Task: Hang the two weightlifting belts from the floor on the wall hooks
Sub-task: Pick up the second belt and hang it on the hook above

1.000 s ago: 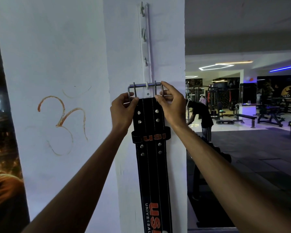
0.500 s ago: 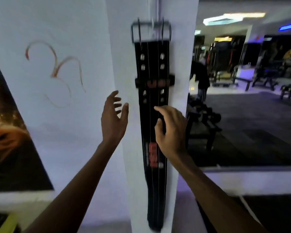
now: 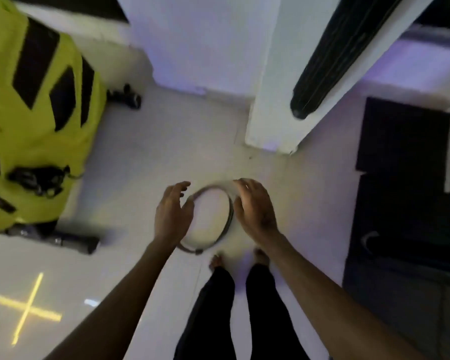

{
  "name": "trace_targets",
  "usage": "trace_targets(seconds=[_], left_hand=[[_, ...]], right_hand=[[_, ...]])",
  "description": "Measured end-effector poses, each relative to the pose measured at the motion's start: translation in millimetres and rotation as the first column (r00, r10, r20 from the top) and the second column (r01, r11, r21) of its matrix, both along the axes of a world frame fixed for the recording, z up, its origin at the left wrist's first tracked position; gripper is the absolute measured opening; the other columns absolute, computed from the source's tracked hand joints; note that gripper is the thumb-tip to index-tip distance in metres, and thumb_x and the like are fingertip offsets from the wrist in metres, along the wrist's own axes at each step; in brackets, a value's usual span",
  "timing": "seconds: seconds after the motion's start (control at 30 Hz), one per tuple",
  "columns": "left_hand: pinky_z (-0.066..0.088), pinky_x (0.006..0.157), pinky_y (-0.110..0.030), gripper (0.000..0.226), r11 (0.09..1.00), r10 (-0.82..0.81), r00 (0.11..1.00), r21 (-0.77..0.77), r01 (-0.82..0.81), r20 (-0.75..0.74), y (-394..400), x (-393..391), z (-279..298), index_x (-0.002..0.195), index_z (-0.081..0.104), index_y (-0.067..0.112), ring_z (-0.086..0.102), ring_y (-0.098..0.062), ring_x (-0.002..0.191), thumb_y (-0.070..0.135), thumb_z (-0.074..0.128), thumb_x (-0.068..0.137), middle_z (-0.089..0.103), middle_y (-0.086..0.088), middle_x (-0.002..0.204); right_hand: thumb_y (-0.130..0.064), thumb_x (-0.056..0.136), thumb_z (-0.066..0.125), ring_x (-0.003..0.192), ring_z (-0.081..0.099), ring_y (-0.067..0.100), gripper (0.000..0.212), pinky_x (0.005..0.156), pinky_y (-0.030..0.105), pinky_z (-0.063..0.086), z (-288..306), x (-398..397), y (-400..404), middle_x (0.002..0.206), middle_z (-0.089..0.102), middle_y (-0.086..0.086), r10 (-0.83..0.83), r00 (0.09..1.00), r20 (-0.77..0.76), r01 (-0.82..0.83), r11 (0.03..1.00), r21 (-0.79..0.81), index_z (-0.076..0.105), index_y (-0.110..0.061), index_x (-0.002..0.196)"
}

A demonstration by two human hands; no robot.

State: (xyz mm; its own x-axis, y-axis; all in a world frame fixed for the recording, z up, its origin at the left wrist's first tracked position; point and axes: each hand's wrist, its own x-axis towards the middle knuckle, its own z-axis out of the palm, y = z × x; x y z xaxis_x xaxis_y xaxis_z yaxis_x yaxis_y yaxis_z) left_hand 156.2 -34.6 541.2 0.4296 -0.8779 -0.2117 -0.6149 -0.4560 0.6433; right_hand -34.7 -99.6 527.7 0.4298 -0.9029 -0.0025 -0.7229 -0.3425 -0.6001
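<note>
Black leather of one belt (image 3: 333, 55) is seen hanging flat against the white pillar (image 3: 273, 105), its tip clear of the floor (image 3: 130, 162). A second, coiled belt (image 3: 213, 216) is stood on edge on the floor just before the bare feet. Left hand (image 3: 172, 216) and right hand (image 3: 255, 206) are held spread at either side of the coil; contact cannot be told.

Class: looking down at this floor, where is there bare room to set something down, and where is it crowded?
Bare tile lies between the coiled belt and the pillar's base, and left of the left hand toward the yellow cross. It is crowded around the belt, where both hands, the right hand included, and the feet gather.
</note>
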Motion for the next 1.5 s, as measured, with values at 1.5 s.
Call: trace_targets(seconds=[1.5], left_hand=[[0.059,0.066,-0.025,0.054,0.826,0.486,0.168,0.388,-0.409,-0.858,12.5,76.1,-130.5,0.122,0.068,0.008,0.070,-0.019,0.097,0.053,0.060,0.092,0.075,-0.004,0.110]], right_hand=[[-0.020,0.080,0.064,0.066,0.066,0.018,0.005,0.061,0.035,0.052,-100.5,81.5,48.4,0.072,0.069,0.004,0.074,0.992,0.099,-0.120,0.772,0.624,0.061,-0.018,0.083]])
